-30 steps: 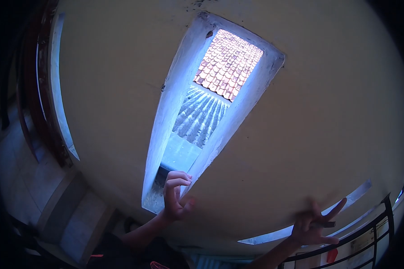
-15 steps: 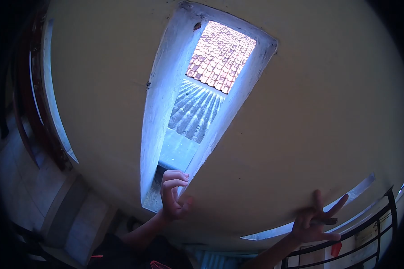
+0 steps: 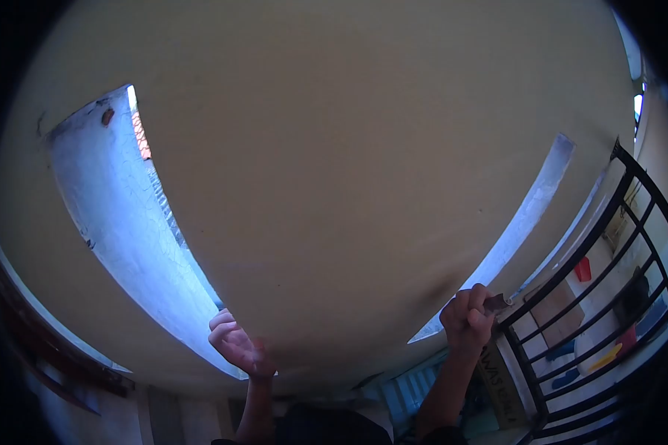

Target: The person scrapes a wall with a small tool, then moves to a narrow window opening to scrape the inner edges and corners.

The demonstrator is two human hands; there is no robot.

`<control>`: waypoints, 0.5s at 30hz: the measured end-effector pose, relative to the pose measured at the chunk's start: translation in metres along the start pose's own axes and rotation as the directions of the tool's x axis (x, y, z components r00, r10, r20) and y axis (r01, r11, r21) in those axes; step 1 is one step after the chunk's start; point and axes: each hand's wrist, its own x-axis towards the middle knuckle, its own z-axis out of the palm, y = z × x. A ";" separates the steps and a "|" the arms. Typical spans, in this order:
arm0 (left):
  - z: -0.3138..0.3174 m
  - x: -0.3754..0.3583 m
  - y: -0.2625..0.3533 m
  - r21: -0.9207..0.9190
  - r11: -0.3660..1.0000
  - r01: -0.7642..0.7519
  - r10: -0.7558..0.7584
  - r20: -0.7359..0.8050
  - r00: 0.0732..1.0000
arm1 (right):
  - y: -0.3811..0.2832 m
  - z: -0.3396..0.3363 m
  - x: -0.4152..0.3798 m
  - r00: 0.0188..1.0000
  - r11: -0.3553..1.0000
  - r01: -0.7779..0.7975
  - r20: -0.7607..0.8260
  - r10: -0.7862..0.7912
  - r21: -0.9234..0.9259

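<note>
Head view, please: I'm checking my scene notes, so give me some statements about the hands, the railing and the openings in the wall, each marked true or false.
1. The black railing is on the right side of the view. True.
2. The right hand holds a small dark piece. True.
3. The left hand grips the railing. False: it is near the lower end of the left wall opening, well away from the railing.
4. Both hands wear gloves. False: both are bare.
5. A red thing shows beyond the railing's bars. True.
6. The wall between the two hands is bright green. False: it is a dull tan.
</note>
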 end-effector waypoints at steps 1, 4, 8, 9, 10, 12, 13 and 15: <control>0.000 -0.003 0.001 0.012 0.999 0.042 -0.042 -0.006 0.999 | 0.002 -0.002 -0.005 0.994 0.982 -0.046 0.101 0.028 0.182; -0.012 -0.012 -0.007 0.081 0.993 0.085 -0.087 0.028 0.996 | 0.014 -0.005 -0.031 0.988 0.891 -0.140 0.123 0.095 0.433; -0.029 -0.022 -0.028 0.279 0.959 0.057 -0.070 0.036 0.997 | 0.017 -0.020 -0.067 0.979 0.848 -0.138 -0.061 0.196 0.511; -0.031 -0.024 -0.031 0.296 0.954 0.051 -0.062 0.029 0.998 | 0.017 -0.025 -0.074 0.978 0.846 -0.128 -0.075 0.194 0.517; -0.029 -0.021 -0.031 0.313 0.949 0.037 -0.048 0.028 0.998 | 0.016 -0.029 -0.082 0.977 0.828 -0.101 -0.101 0.187 0.552; -0.023 -0.019 -0.029 0.360 0.933 0.011 -0.019 0.021 1.000 | 0.014 -0.038 -0.100 0.974 0.784 -0.053 -0.143 0.178 0.618; -0.022 -0.020 -0.027 0.386 0.923 0.001 -0.006 0.011 1.000 | 0.013 -0.042 -0.108 0.976 0.789 -0.024 -0.157 0.152 0.614; -0.016 -0.019 -0.022 0.409 0.912 -0.023 0.024 0.002 1.000 | 0.016 -0.055 -0.124 0.989 0.735 0.039 -0.131 0.068 0.677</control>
